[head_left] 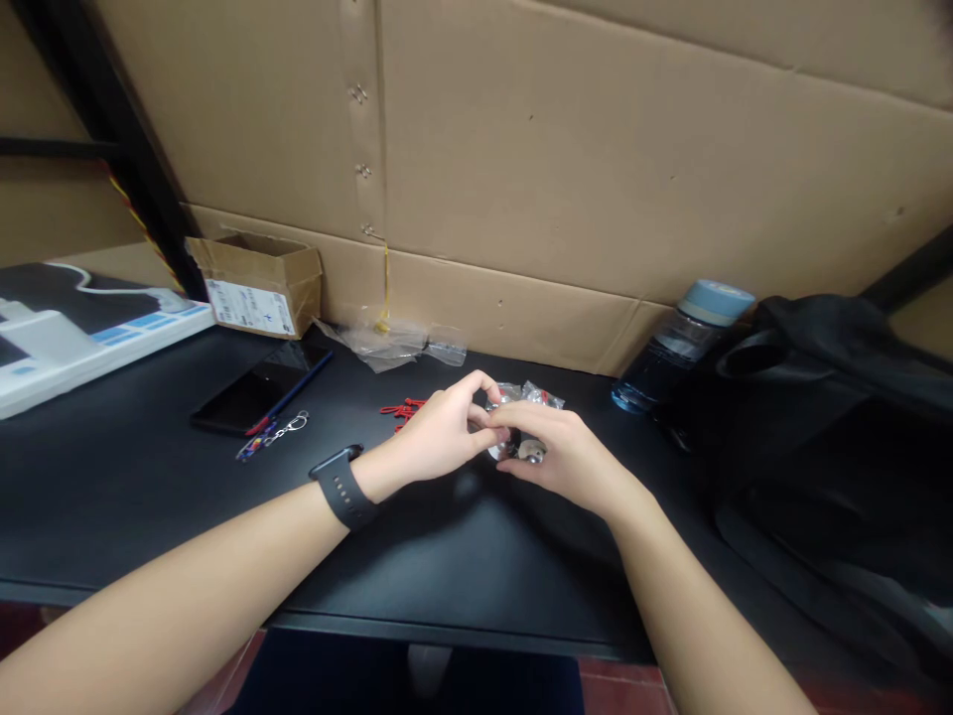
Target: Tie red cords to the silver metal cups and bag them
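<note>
silvery small parts [533,454] show between my left hand [451,427] and right hand [577,452], fingers curled, tips close together; i can't tell which hand grips them. clear packets [543,395] lie just beyond, red cords [406,408] beside my left.

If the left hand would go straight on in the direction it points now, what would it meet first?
Most likely the fingers of the right hand, directly opposite the left hand. A small shiny item is also among the fingertips; which is nearer is hard to judge.
</note>
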Demonstrator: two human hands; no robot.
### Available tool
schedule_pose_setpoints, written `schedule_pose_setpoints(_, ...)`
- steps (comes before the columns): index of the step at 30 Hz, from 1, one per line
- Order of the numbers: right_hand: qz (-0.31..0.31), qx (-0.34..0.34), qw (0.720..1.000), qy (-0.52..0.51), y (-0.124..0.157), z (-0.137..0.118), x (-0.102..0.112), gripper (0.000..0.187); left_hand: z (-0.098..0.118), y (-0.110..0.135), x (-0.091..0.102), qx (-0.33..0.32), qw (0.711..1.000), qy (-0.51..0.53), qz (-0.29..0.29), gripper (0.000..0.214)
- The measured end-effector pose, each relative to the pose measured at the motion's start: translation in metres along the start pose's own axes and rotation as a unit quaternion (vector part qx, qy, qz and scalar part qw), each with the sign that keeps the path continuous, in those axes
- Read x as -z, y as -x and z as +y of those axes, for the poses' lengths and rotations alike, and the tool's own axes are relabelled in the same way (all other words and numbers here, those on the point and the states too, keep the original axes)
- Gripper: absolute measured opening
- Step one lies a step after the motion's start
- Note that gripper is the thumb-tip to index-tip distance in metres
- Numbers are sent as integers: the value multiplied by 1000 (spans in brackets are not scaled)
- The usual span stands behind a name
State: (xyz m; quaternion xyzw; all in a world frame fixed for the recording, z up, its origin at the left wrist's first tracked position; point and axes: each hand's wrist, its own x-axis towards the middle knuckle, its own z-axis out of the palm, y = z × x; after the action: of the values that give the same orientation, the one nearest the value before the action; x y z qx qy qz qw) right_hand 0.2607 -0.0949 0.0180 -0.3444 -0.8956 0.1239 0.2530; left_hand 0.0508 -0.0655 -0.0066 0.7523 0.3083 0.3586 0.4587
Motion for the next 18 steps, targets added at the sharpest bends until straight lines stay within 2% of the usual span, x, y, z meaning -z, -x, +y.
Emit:
schedule_pose_setpoints(3, 11, -14, 1000, 10, 0, -1, 3, 42, 4, -1, 6, -27, 998, -52, -6, 26)
schedule_pose_setpoints(5, 23, -28, 999, 16, 1, -1, 5, 41, 6, -2, 15, -62, 988, -139, -20, 23)
schedule_pose_setpoints(9, 28, -63, 997, 25, 1, 2, 9, 34, 5, -5, 37, -130, 924, -354, -66, 12)
schedule_pose_setpoints(13, 23, -91, 995, 21, 1, 6, 9, 28, -6, -6, 53, -122, 897, -405, -128, 15)
schedule_pose_setpoints(18, 19, -93, 995, 19, 0, 9, 7, 30, -18, -8, 57, -103, 882, -428, -166, 23)
